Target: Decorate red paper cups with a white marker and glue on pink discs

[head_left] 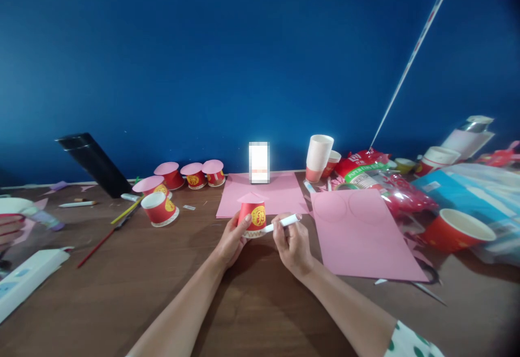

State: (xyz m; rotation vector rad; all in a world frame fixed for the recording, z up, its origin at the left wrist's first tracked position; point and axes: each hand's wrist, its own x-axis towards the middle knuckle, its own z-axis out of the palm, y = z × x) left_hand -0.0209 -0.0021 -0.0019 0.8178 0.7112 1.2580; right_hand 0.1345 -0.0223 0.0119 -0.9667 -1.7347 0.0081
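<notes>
My left hand (231,240) is closed around a red paper cup (252,213) that bears a yellow emblem. The cup has a pink paper cone on top, and a zigzag pattern runs along its pale lower band. Between the fingers of my right hand (293,243) is a white marker (284,222), its tip at or very near that band on the cup's right side. Behind the cup lie pink paper sheets (227,197). To the right of my right hand is another pink sheet (365,238) with faint circles drawn on it.
Several red cups with pink paper tops (194,175) line the wall at left, near an open red cup (160,209). Stacked white cups (319,156), a red bag of paper cups (365,170) and a tipped cup (459,231) crowd the right. A power strip (30,278) lies left.
</notes>
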